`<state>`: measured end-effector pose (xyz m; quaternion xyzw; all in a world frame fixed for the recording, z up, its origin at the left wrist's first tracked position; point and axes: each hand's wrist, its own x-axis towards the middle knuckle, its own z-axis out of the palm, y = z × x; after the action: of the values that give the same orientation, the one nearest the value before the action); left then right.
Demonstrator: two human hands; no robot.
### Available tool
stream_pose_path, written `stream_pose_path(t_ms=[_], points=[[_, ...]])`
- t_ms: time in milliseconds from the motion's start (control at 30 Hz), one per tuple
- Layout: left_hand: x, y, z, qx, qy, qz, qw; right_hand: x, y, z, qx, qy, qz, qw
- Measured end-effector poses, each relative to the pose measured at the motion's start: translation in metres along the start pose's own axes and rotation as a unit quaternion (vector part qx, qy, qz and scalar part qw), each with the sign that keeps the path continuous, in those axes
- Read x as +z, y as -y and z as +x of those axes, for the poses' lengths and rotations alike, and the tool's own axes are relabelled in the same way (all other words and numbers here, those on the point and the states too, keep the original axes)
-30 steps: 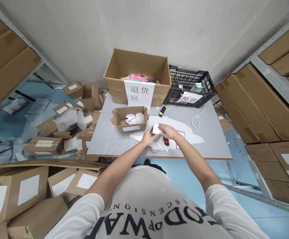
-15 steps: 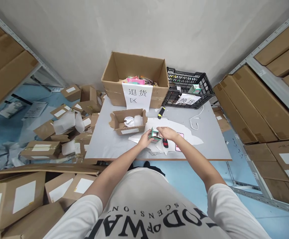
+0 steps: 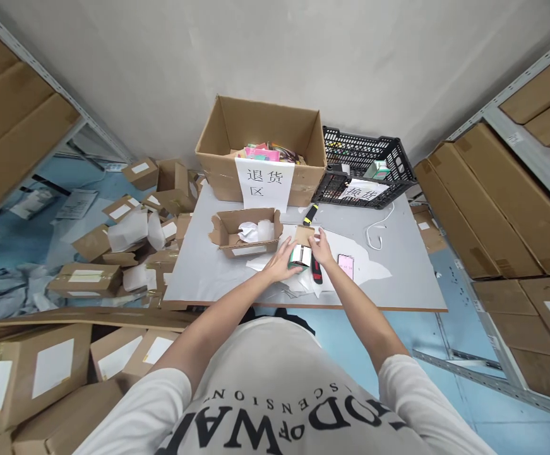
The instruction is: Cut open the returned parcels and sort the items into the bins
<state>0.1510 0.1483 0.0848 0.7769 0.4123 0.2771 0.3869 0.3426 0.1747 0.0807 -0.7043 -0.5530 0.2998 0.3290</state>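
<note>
My left hand [image 3: 281, 262] and my right hand [image 3: 322, 248] both hold a small carton [image 3: 301, 251] just above the grey table [image 3: 398, 284]. The carton has a white and green body, and its brown flap stands open on top. My left hand grips its left side and my right hand pinches the open flap. Under my hands lie white paper sheets [image 3: 360, 256], a red-and-black cutter [image 3: 317, 272] and a pink phone [image 3: 345, 266].
An open small box [image 3: 246, 230] with white wrapping sits left of my hands. A large labelled cardboard box [image 3: 263, 151] and a black crate [image 3: 364, 167] stand at the table's back. A yellow-black marker [image 3: 309, 214] and white cable [image 3: 376, 234] lie nearby. Parcels cover the floor at left; shelves flank both sides.
The carton has been turned from flat with its white face up to upright, and its brown flap has come open. Both hands shifted slightly away from me with it.
</note>
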Motion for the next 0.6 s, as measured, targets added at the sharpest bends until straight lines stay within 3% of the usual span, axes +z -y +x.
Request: stream_pose_path(t_ms=[67, 100, 233, 433, 600], points=[[0.0, -0.006, 0.002, -0.026, -0.009, 0.023, 0.999, -0.006, 0.005, -0.017, -0.061, -0.079, -0.031, 0.995], [0.001, -0.009, 0.003, -0.04, -0.016, 0.035, 0.998, -0.009, 0.007, -0.027, -0.101, -0.089, -0.049, 0.99], [0.002, -0.016, 0.011, -0.057, -0.008, 0.085, 0.995, -0.015, 0.013, -0.058, -0.229, 0.006, -0.141, 0.963], [-0.001, -0.02, 0.013, -0.061, 0.051, 0.161, 0.984, -0.015, 0.021, -0.062, -0.238, 0.076, -0.22, 0.943], [-0.002, -0.026, 0.021, -0.075, 0.055, 0.161, 0.983, -0.02, 0.029, -0.059, -0.241, 0.103, -0.276, 0.925]])
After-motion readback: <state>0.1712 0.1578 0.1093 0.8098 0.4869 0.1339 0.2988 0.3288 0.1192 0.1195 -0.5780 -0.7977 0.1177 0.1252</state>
